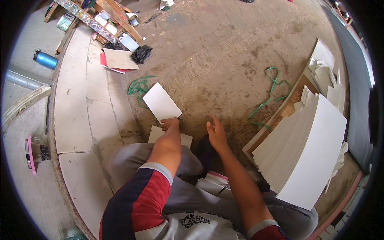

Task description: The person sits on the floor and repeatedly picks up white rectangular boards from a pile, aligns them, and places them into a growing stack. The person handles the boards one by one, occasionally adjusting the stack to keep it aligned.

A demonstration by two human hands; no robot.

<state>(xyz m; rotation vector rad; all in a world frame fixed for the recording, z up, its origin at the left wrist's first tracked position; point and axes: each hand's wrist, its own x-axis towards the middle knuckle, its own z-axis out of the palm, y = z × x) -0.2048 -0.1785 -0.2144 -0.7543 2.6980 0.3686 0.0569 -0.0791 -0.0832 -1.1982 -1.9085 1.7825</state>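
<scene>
— Two hands over dirt floor (224, 64): left hand (170, 123) pinching white sheet (161, 102) at lower edge?

— Yes, tilted up. Right hand (216, 134) open, empty, beside stacked sheets (304, 148).

Lighting: even daylight, bright; soft shadow beneath the body at 6 o'clock. White boards (308, 156) at 3 o'clock near overexposed. Focus: sharp centrally. Distortion: strong fisheye bending, black vignette around rim.

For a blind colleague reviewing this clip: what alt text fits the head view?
Seen from above, a seated person's left hand grips a white rectangular card over a dirt floor, while the right hand hovers open. A fanned stack of white sheets lies to the right.
</scene>
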